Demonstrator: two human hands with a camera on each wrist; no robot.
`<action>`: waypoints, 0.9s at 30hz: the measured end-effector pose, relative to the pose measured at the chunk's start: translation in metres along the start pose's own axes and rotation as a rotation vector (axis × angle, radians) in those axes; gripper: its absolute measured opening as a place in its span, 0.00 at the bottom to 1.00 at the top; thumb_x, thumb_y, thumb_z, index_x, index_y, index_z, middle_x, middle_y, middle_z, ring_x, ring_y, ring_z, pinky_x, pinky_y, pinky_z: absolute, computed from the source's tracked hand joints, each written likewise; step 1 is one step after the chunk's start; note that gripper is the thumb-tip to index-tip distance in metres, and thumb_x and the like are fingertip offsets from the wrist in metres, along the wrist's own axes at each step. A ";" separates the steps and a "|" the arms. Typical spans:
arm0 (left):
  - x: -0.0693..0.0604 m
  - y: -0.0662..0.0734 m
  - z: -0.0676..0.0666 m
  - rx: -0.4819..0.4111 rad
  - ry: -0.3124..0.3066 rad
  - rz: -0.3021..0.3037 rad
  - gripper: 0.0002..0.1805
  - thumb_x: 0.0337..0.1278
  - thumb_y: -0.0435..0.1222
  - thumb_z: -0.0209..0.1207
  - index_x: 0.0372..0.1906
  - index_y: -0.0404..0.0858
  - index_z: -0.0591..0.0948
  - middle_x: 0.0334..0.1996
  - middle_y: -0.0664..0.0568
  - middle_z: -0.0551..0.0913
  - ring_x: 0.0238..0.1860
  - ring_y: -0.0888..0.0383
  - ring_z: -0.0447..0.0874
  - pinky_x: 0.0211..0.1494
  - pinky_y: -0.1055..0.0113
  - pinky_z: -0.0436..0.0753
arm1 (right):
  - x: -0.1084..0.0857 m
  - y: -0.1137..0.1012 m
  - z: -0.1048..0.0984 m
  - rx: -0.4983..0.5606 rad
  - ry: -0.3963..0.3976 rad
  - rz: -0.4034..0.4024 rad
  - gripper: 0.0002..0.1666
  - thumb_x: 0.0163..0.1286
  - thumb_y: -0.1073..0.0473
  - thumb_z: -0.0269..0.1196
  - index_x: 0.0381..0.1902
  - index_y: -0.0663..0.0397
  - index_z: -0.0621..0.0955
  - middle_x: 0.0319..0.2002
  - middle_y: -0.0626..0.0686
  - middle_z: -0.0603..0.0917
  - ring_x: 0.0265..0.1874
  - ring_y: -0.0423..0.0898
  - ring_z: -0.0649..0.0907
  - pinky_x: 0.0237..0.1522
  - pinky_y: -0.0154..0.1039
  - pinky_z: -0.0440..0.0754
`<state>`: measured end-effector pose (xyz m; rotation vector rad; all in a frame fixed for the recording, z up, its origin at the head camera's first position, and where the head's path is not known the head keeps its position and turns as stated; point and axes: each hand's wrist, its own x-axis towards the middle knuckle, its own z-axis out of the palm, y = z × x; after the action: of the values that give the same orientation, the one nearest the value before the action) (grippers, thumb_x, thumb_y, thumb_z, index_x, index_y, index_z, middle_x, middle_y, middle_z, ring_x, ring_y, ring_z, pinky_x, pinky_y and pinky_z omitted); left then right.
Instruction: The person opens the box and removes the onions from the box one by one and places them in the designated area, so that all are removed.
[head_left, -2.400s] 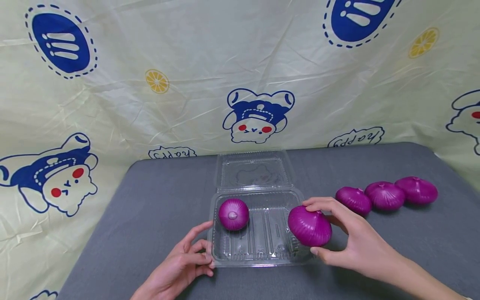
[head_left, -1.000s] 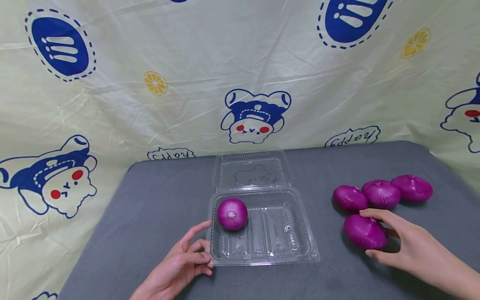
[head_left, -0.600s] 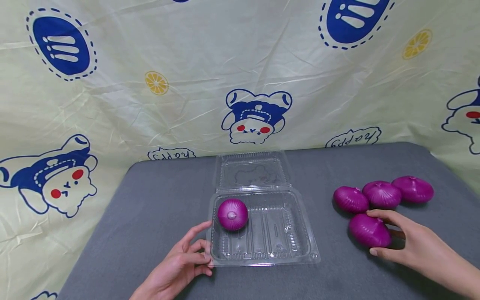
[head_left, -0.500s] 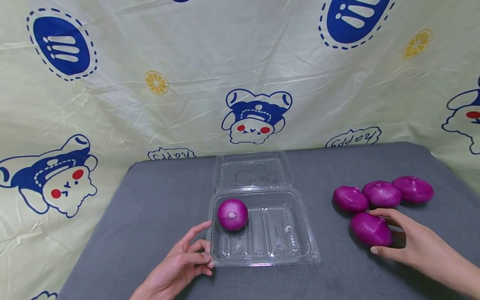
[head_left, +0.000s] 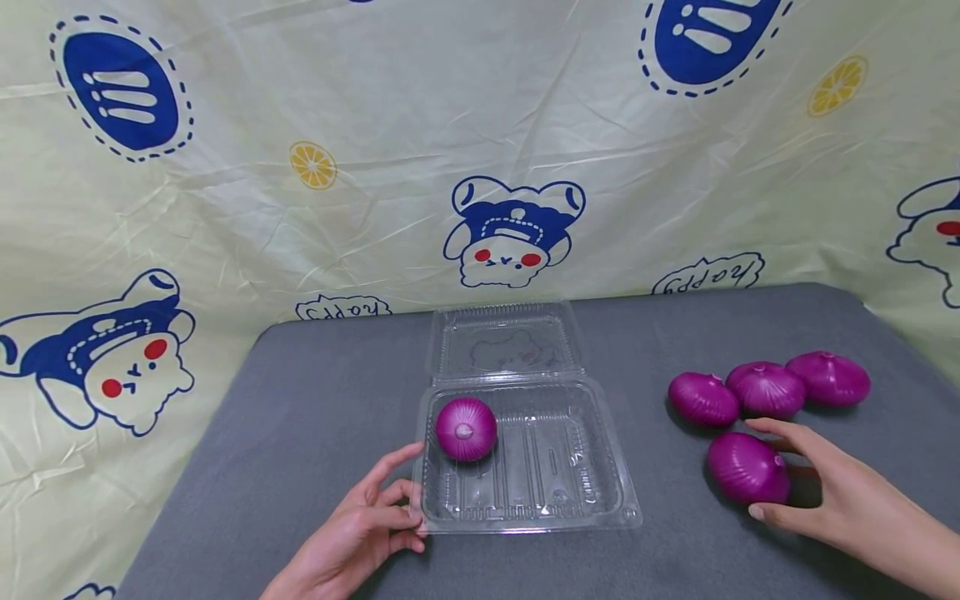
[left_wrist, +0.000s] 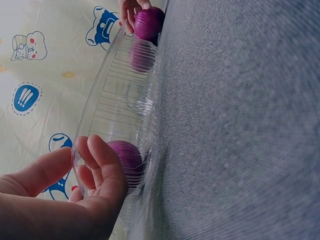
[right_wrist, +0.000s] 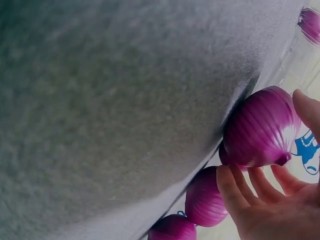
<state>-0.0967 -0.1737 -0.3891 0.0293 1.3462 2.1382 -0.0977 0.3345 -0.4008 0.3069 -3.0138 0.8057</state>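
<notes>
A clear hinged plastic container (head_left: 555, 523) lies with its lid folded back on the grey-covered table. My left hand (head_left: 360, 521) holds its left front rim, with fingers at and below the edge. One red onion (head_left: 466, 429) sits in the container's left part. Right of the container, another red onion (head_left: 748, 468) rests on the table, tilted with its stem toward my right hand (head_left: 832, 492). That hand's thumb and fingers are spread loosely around this onion; in the right wrist view, the fingertips (right_wrist: 225, 175) lie close against it.
Three more red onions sit in a row behind the right hand: a left one (head_left: 703, 399), a middle one (head_left: 767, 389) and a right one (head_left: 828, 379). A printed cloth (head_left: 375, 225) hangs behind the table.
My right hand has carried an onion from above the container's right side to the table in front of the row. Its grip has loosened and the onion has tipped. My left hand has stayed put.
</notes>
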 end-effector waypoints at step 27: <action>-0.001 -0.002 -0.001 0.001 -0.021 0.025 0.42 0.61 0.22 0.54 0.76 0.43 0.51 0.35 0.50 0.72 0.37 0.53 0.78 0.44 0.61 0.80 | 0.003 -0.021 -0.004 -0.073 0.256 -0.294 0.52 0.39 0.58 0.83 0.64 0.45 0.74 0.58 0.50 0.74 0.57 0.26 0.64 0.56 0.13 0.54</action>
<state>-0.0953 -0.1746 -0.3913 0.0693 1.3414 2.1519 -0.0973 0.3183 -0.3865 0.5793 -2.6674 0.6522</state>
